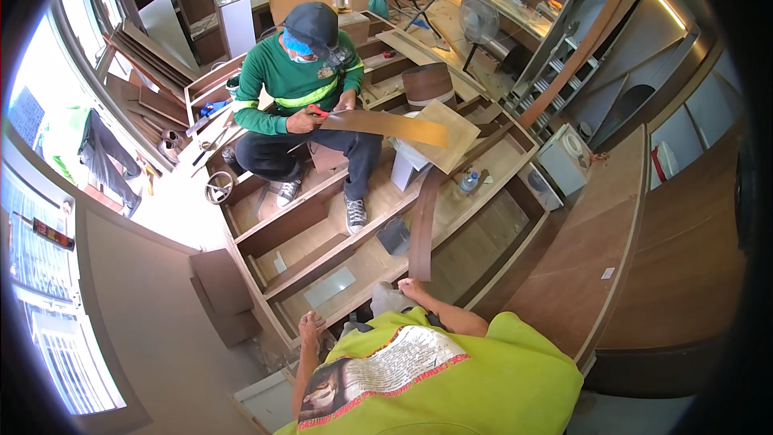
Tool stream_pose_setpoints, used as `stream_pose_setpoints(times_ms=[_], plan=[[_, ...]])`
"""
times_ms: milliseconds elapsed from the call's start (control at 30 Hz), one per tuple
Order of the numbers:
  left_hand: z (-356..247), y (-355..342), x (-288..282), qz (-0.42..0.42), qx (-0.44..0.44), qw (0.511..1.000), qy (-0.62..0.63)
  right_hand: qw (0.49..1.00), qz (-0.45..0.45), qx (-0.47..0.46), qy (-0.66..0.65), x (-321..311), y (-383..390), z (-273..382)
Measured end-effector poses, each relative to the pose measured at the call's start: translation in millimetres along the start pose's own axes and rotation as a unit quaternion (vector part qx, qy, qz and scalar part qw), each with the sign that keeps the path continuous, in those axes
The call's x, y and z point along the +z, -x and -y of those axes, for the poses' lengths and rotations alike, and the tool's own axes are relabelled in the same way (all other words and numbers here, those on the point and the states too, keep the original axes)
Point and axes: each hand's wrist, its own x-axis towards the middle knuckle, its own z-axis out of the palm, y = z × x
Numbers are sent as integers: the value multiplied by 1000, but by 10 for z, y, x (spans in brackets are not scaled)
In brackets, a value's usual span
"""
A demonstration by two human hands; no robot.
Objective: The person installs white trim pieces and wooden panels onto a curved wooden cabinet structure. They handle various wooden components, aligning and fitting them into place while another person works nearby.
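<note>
My right hand (412, 288) is closed at the near end of a long brown veneer strip (422, 225), close to my grey-clad knee (389, 298). The strip curves away across the wooden frame. Off to the left my left hand (310, 327) is raised beside the frame's near edge, its fingers loosely bent and apart, with nothing visible in them. Across from me a person in a green top (298, 80) sits on the frame. That person's hands hold red-handled scissors (320, 112) at a second brown strip (386, 125), whose far end shines orange.
The low wooden frame (302, 238) has several open compartments. On it are a plywood panel (451, 133), a rolled brown sheet (428, 83), a plastic bottle (469, 183) and a dark block (394, 236). A curved brown counter (564, 274) borders the right; a fan (480, 18) stands behind.
</note>
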Motion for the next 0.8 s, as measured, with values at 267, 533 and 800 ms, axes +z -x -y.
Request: stream_pose_setpoints(times_ms=[267, 533, 800], plan=[[440, -30, -249, 32, -37, 997, 56, 1000, 17, -9, 19, 56, -65, 64], [582, 402, -132, -34, -60, 989, 130, 998, 39, -31, 46, 37, 0, 129], [746, 209, -196, 97, -54, 967, 228, 995, 43, -22, 93, -125, 73, 246]])
